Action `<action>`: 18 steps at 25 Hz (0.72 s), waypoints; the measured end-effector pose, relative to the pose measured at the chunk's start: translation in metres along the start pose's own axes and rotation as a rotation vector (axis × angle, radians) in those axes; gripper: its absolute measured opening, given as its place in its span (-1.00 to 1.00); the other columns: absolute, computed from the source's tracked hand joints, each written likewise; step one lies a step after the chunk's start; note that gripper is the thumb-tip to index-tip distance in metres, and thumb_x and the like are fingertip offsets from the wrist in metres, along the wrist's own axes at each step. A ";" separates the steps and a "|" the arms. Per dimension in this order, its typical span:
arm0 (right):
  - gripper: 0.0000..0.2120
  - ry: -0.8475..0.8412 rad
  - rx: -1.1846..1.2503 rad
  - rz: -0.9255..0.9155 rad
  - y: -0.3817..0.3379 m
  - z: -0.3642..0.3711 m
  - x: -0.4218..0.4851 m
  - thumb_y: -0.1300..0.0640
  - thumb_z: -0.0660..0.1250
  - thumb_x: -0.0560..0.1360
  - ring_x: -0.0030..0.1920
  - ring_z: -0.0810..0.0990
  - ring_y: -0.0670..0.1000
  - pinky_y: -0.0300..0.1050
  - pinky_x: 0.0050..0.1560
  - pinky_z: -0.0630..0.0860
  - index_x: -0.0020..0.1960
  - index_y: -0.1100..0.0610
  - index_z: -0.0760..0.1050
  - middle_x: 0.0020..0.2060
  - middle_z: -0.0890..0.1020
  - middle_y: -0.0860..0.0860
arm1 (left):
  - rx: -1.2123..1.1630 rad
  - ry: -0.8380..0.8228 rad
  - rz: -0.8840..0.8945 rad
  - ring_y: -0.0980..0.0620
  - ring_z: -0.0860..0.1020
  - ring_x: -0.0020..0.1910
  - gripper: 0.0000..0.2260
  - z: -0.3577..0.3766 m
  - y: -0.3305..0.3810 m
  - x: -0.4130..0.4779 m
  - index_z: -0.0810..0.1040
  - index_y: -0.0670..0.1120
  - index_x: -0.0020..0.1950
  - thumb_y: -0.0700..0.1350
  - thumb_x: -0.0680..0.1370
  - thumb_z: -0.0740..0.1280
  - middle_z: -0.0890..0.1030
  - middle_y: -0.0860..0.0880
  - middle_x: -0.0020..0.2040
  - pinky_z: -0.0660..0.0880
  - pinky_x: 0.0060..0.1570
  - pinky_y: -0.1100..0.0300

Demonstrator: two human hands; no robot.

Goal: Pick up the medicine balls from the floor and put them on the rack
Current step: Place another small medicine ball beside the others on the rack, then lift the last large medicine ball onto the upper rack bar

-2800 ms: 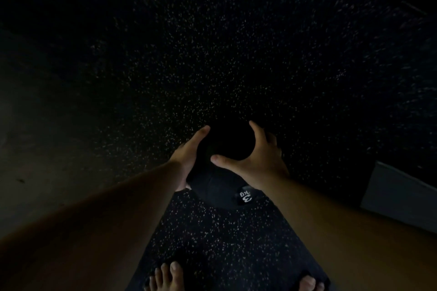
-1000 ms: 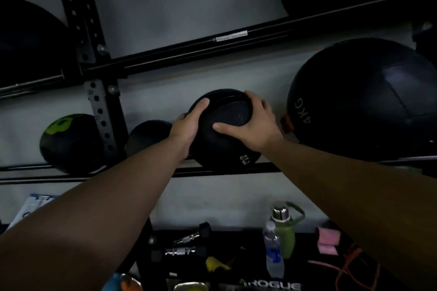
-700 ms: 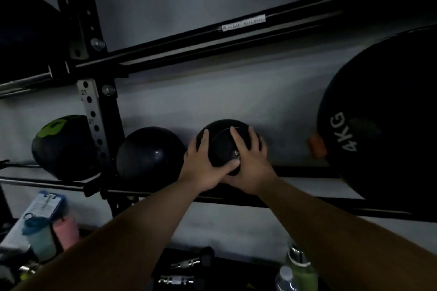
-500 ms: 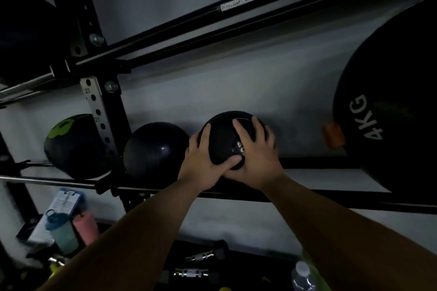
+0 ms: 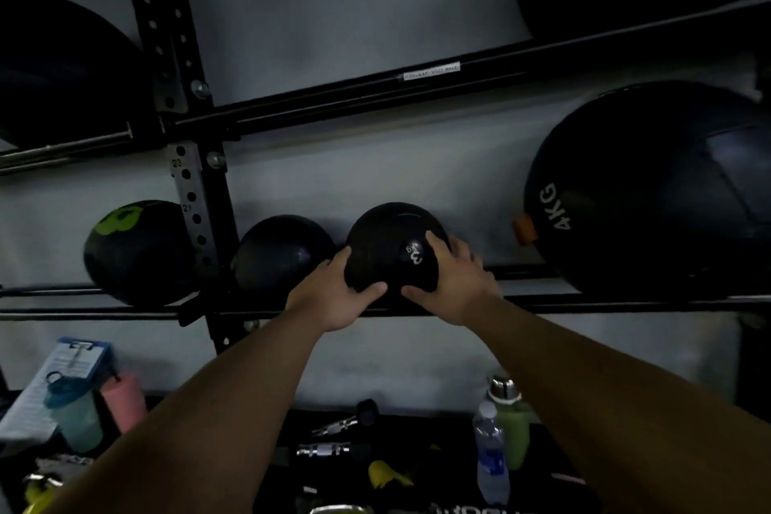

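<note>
**Medicine ball held on the rack, both hands around it**

The medicine ball [image 5: 390,246], black and marked 3 kg, sat on the lower rails of the rack [image 5: 584,307], and you had both arms stretched forward and slightly up toward it. Your left hand [image 5: 333,298] cupped its lower left side, thumb pressed across the front underside and fingers wrapped around the left edge. Your right hand [image 5: 452,284] cupped the lower right side, its thumb lying along the bottom front and its fingers [image 5: 436,240] spread up over the right face beside the printed weight. Both hands were closed around the ball in a loose, curved grip; the thumbs nearly met under it.

The ball was just beside a smaller black ball [image 5: 283,257] on its left, the two looking as if they touched. Past the upright post [image 5: 196,196] sat a ball with a green mark [image 5: 137,250]. Well apart to the right rested a large ball marked 4KG [image 5: 651,196]. Below the rack stood a clear water bottle [image 5: 492,455] and, just behind it, a green flask [image 5: 517,426].
</note>
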State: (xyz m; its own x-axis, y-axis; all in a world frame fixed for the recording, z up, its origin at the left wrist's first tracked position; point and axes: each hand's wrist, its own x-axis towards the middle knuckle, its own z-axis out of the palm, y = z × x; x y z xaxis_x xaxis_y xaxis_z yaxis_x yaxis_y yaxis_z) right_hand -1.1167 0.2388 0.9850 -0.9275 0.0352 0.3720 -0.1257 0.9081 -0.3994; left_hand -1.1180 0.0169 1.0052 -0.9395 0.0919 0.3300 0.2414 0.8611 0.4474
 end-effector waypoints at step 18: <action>-0.36 -0.098 -0.029 0.245 -0.023 -0.072 -0.382 -0.51 0.19 0.49 0.08 0.68 0.09 0.05 0.14 0.62 0.35 -0.09 0.48 0.22 0.68 0.00 | 0.156 -0.211 0.009 -0.05 0.65 0.37 -0.25 -0.047 -0.015 -0.338 0.64 0.14 0.32 0.64 0.37 0.28 0.71 0.04 0.37 0.54 0.23 0.10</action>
State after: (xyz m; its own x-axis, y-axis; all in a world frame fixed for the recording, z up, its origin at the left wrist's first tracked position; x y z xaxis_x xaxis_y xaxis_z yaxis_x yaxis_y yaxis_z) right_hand -0.7341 0.2343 0.9130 -0.9589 0.2164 0.1835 0.1159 0.8891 -0.4427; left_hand -0.7925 -0.0507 0.9261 -0.9715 0.1878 0.1450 0.2245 0.9251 0.3063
